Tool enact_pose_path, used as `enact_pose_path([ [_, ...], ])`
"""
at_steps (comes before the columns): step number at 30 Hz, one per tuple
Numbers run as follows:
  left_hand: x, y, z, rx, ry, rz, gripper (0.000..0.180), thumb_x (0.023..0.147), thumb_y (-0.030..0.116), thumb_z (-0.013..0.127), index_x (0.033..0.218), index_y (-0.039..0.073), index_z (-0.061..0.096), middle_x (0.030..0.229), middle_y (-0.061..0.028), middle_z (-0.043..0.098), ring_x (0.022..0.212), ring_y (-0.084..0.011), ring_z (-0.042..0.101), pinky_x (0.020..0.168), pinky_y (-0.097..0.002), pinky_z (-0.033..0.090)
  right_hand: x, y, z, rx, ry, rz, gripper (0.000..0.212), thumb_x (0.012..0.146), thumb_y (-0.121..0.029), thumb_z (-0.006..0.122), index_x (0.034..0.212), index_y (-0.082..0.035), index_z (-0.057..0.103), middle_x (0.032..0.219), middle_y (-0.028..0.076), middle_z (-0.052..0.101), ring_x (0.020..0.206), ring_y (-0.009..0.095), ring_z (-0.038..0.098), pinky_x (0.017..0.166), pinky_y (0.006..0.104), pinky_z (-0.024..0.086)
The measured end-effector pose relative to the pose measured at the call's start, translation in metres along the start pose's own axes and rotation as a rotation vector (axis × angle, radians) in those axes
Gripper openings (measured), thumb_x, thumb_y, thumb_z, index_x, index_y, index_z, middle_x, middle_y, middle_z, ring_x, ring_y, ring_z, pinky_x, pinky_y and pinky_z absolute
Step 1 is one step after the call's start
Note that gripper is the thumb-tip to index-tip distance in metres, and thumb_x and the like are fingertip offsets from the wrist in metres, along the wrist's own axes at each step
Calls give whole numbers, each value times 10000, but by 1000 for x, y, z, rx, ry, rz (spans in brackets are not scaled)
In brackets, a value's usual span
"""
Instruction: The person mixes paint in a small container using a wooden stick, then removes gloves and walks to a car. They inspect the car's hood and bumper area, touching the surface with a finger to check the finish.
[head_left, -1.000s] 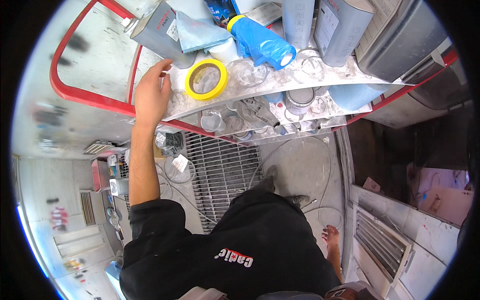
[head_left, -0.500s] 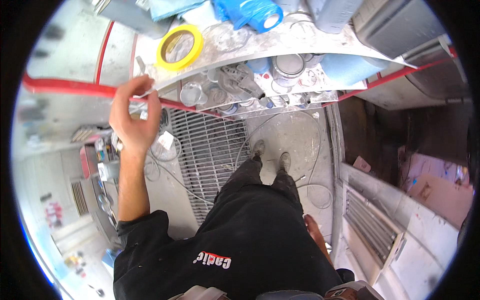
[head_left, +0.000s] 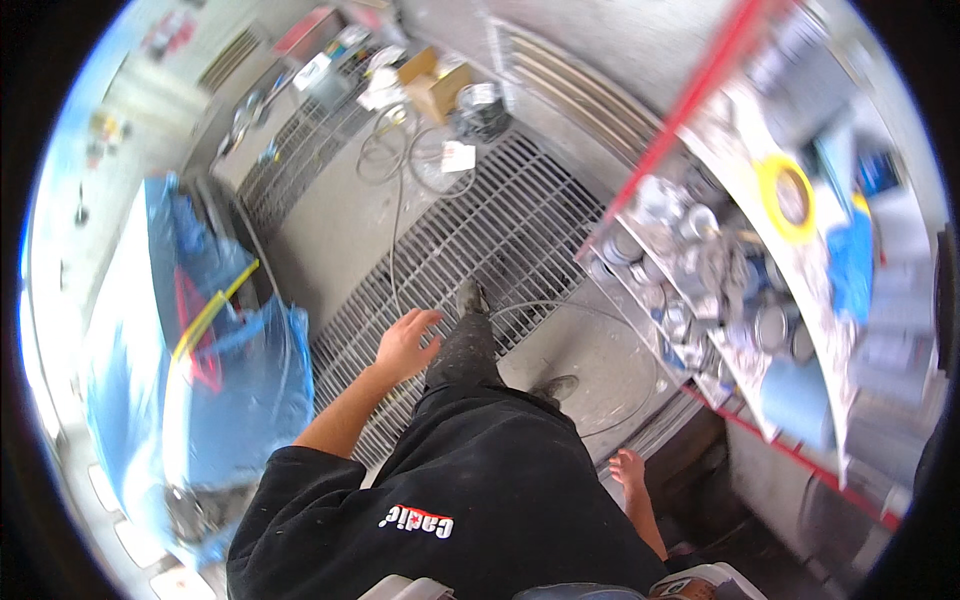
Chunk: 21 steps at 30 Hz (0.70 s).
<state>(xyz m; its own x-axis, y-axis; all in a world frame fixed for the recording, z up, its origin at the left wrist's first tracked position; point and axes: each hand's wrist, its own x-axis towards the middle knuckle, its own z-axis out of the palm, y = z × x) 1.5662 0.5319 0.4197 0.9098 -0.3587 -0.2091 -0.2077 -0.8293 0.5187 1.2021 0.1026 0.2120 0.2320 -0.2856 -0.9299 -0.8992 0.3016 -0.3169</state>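
My left hand (head_left: 405, 345) hangs over the floor grating (head_left: 385, 270), fingers loosely bent and thumb apart, with nothing seen in it. My right hand (head_left: 628, 467) hangs low at my right side, its fingers slightly curled and apart; no object shows in it. To the right stands a shelf rack (head_left: 727, 150) with a red frame. On its top lie a yellow ring of tape (head_left: 785, 198) and crumpled blue plastic film (head_left: 850, 268). Lower down are several cans (head_left: 770, 327), jars and a grey spray gun-like tool (head_left: 722, 275), somewhat blurred.
At left is a car (head_left: 195, 420) covered with blue masking film and yellow tape. A thin hose (head_left: 399, 215) runs over the grating and loops on the floor. Further off are a cardboard box (head_left: 432, 88), a dark bucket-like thing (head_left: 480, 112) and a wall vent (head_left: 575, 85).
I have turned to the left, so the rack now sits at right and the covered car shows. My left hand has come down from the rack's edge; its fingers have loosened from a pinch.
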Motion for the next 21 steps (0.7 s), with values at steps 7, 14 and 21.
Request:
enact_pose_path([
  [7,-142,-234,87,-62,-68,-841,360,735,214,645,1063,84,577,1108,-144,537,1007,-319,563,861,-401,467,38,-227,101,-465,-90,-192,258,877,-165,511,1108,-59,555,842,73,643,655,136,589,543,255,464],
  [14,-164,-316,86,-239,-184,-1223,378,729,257,643,1053,68,593,1104,-169,572,1047,-316,555,906,-391,450,59,-400,287,-661,-355,-372,253,864,-94,541,1109,-39,566,846,59,638,686,111,581,584,231,454],
  [21,7,-339,-35,-505,198,-1000,304,812,198,593,1072,41,586,942,-113,640,856,-231,628,767,-339,493,93,-581,425,-957,-407,-733,244,830,-97,595,1057,-5,594,805,57,642,719,127,591,656,274,473],
])
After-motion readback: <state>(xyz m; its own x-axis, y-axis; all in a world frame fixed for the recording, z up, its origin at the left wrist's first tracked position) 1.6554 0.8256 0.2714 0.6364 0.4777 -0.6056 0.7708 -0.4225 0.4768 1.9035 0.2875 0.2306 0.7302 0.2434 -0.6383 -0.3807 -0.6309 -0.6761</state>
